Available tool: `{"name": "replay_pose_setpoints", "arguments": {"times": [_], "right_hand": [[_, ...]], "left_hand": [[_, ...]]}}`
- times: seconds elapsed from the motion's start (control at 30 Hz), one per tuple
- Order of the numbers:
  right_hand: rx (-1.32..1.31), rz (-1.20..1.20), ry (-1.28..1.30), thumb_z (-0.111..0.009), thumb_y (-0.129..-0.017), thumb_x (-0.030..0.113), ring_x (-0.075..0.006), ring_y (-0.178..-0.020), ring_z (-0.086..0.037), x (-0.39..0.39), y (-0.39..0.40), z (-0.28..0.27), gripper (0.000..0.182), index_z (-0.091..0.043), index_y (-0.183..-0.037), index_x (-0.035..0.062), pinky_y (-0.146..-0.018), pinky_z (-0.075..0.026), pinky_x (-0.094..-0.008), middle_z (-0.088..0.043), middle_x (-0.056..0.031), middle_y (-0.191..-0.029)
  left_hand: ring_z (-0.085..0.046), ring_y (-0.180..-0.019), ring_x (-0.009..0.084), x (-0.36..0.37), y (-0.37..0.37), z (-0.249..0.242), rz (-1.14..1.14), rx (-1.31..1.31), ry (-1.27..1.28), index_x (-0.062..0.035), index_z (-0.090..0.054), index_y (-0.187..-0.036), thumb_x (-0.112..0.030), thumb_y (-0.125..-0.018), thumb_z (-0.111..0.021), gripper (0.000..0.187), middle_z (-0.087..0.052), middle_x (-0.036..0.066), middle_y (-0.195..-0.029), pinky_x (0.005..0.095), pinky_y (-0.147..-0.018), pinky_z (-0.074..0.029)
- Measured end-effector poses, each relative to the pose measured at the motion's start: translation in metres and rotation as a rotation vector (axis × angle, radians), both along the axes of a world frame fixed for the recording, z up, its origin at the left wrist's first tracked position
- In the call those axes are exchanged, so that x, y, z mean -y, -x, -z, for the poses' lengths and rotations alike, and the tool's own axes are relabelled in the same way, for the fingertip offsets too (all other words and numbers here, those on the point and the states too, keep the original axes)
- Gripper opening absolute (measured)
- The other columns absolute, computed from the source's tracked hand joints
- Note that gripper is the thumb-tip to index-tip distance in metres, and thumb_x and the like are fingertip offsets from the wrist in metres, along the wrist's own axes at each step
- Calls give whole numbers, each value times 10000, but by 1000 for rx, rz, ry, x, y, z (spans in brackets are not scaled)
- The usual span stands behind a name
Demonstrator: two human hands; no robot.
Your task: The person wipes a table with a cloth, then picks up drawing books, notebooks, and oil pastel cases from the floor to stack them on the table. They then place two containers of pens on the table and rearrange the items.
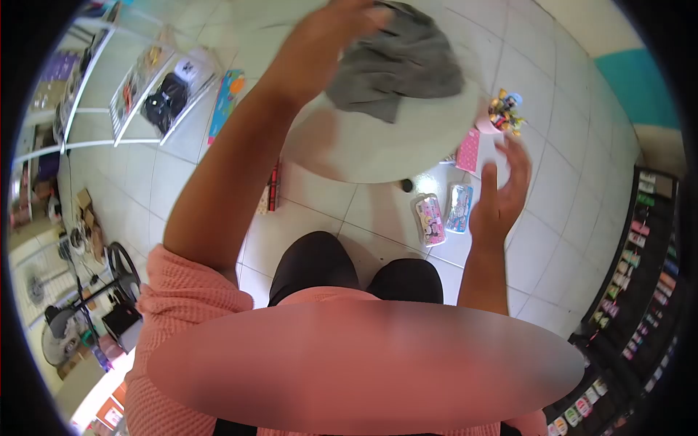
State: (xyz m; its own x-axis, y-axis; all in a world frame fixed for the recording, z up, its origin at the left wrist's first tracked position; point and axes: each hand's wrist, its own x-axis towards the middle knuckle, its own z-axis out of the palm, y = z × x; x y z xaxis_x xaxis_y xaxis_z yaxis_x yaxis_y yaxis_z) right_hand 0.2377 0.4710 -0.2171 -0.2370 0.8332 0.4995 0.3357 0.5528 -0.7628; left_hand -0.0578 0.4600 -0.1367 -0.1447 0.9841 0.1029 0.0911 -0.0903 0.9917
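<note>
A crumpled dark grey cloth lies on a round white tabletop in front of my knees. My left hand reaches over the far left part of the cloth. Its fingers are blurred and close to the top edge of the view, so I cannot see whether they grip the fabric. My right hand is raised to the right of the tabletop, holding nothing, with thumb and fingers apart and slightly curved. Close beyond it stands a pink cup of colourful pens or figures.
On the tiled floor are a pink pencil case, a blue one, a pink dotted item, a red box and a blue package. White wire shelving stands left; a black rack of small goods stands right.
</note>
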Motion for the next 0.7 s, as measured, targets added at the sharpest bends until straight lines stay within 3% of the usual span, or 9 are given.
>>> {"name": "replay_pose_setpoints", "arguments": {"times": [0.07,0.1,0.23,0.3,0.4,0.5,0.53,0.67,0.7], "right_hand": [[167,-240,-201,-619,-885,184,-318,-1210,-478,-28,63,-58,297,-594,-1147,48,-1040,-327,-450,-540,-163,-1274],[263,-356,-277,-605,-904,252,-333,-1262,-440,-42,90,-67,365,-570,-1213,60,-1062,-309,-473,-504,-167,-1333],[569,-308,-289,-530,-946,341,-364,-1367,-322,-62,168,-57,491,-451,-1375,116,-1109,-256,-488,-380,-141,-1469],[996,-289,-362,-456,-957,446,-349,-1424,-209,-56,189,-43,591,-341,-1451,143,-1135,-172,-527,-277,-121,-1533],[1024,-498,-430,-467,-926,498,-351,-1414,-228,-18,194,-52,671,-295,-1475,154,-1128,-171,-562,-273,-109,-1533],[1044,-635,-436,-483,-924,475,-348,-1414,-233,-23,204,-65,662,-298,-1480,167,-1129,-156,-562,-265,-89,-1543],[1047,-610,-423,-486,-924,478,-348,-1415,-232,-43,208,-61,661,-305,-1480,171,-1127,-161,-557,-262,-78,-1546],[965,-386,-340,-416,-949,511,-344,-1421,-221,-152,211,-20,632,-308,-1485,195,-1125,-177,-527,-253,-58,-1555],[970,-369,-360,-383,-959,525,-343,-1423,-216,-171,212,-11,630,-298,-1490,197,-1126,-175,-520,-249,-61,-1557]], "left_hand": [[-481,-1254,294,42,40,13,-326,-283,-358,-66,-542,-1301,-254,-951,-433,412,-521,152,-1350,398,-1065,-326],[-566,-986,151,63,41,9,-609,-47,-380,66,-604,-1076,-164,-920,-510,292,-628,97,-1039,264,-892,-419],[-571,-886,167,189,74,124,-1072,115,34,12,-579,-1084,-265,-993,-448,319,-602,68,-950,318,-814,-458],[-508,-794,112,250,50,165,-1033,69,393,-20,-605,-1032,-280,-978,-485,291,-569,10,-836,253,-750,-401],[-571,-779,138,333,-1,239,-815,9,766,-15,-624,-1039,-228,-943,-542,248,-624,52,-806,278,-745,-447],[-626,-1019,300,367,-32,297,-501,-93,978,-12,-622,-1134,-380,-877,-627,449,-659,192,-1081,385,-936,-453],[-406,-1314,381,362,-26,290,-322,-47,1133,61,-455,-1327,-489,-822,-650,771,-454,276,-1367,435,-1042,-383],[158,-1403,482,343,-36,338,-392,-91,1572,135,18,-1442,-622,-768,-629,1202,126,219,-1559,628,-1085,-223],[158,-1403,482,338,-34,343,-401,-75,1581,135,18,-1442,-622,-768,-629,1202,126,219,-1559,628,-1085,-223]]}}
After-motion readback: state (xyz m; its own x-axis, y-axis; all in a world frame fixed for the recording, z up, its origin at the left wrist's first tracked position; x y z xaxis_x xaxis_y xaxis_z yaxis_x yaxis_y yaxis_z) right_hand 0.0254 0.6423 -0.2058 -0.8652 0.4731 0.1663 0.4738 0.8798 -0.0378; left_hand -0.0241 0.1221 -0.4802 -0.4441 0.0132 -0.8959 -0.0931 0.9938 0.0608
